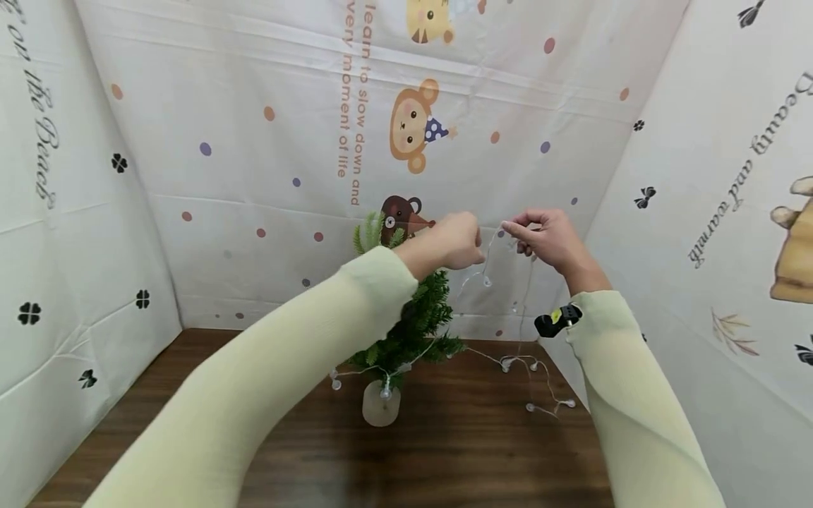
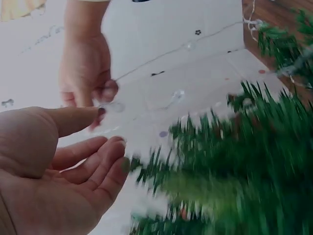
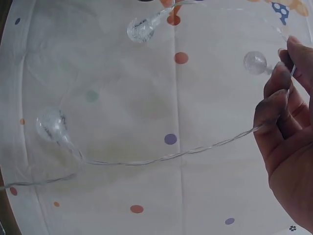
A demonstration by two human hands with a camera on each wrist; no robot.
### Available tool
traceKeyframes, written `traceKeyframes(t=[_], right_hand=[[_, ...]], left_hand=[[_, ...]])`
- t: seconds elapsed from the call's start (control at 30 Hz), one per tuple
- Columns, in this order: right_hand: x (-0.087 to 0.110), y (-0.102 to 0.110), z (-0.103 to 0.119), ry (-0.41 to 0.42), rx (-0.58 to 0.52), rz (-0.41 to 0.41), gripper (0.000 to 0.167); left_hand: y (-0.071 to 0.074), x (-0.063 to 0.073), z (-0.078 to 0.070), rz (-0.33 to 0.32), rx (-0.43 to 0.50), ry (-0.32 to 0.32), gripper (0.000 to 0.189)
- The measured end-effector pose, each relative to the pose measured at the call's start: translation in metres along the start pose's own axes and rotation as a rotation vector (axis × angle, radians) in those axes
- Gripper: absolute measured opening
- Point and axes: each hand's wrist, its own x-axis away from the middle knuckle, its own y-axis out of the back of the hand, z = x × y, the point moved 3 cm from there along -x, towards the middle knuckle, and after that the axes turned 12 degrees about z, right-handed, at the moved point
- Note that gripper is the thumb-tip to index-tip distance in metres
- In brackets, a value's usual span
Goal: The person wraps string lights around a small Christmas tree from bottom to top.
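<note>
My right hand [image 1: 550,241] pinches a string of fairy lights [image 3: 161,159] with clear round bulbs, held up to the right of a small green artificial Christmas tree [image 1: 430,310]. One bulb [image 3: 255,62] hangs beside its fingertips in the right wrist view, and the wire trails away below. My left hand [image 1: 454,243] is in front of the tree's upper part. The left wrist view shows a gap between its thumb and fingers, with nothing held; the fingertips are close to the branches [image 2: 244,161]. My left forearm hides part of the tree in the head view.
The tree's pale round base [image 1: 381,408] stands on a dark brown wooden table [image 1: 419,458]. More bulbs and wire [image 1: 533,365] droop around the lower branches and to the right. Printed white sheets [image 1: 267,155] enclose the back and both sides.
</note>
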Motion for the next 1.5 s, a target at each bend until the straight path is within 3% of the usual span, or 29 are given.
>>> traceKeyframes(t=[0.13, 0.27, 0.47, 0.6, 0.93, 1.3, 1.4, 1.5], right_hand=[[0.001, -0.003, 0.006, 0.035, -0.056, 0.013, 0.032], [0.003, -0.005, 0.014, 0.058, -0.096, 0.039, 0.026], [0.009, -0.007, 0.026, 0.076, -0.117, 0.088, 0.022], [0.013, -0.005, 0.022, 0.065, -0.135, 0.121, 0.023], [0.037, 0.002, -0.038, -0.049, -0.294, 0.387, 0.028], [0.078, -0.002, -0.112, 0.087, -0.661, 0.466, 0.034], [0.084, -0.006, -0.126, 0.074, -0.743, 0.489, 0.036], [0.090, -0.010, -0.138, 0.005, -0.756, 0.505, 0.038]], left_hand=[[-0.004, -0.014, -0.002, -0.025, -0.003, 0.042, 0.034], [-0.005, -0.018, 0.001, -0.085, 0.078, 0.059, 0.024], [-0.009, -0.019, 0.006, -0.148, 0.218, -0.011, 0.026], [-0.010, -0.018, 0.007, -0.172, 0.206, -0.035, 0.024], [0.003, -0.010, 0.016, -0.176, 0.084, -0.021, 0.019], [0.003, -0.007, 0.015, -0.122, 0.002, -0.042, 0.018], [0.003, -0.009, 0.016, -0.131, 0.010, -0.037, 0.018], [0.004, -0.009, 0.019, -0.135, 0.016, -0.034, 0.018]])
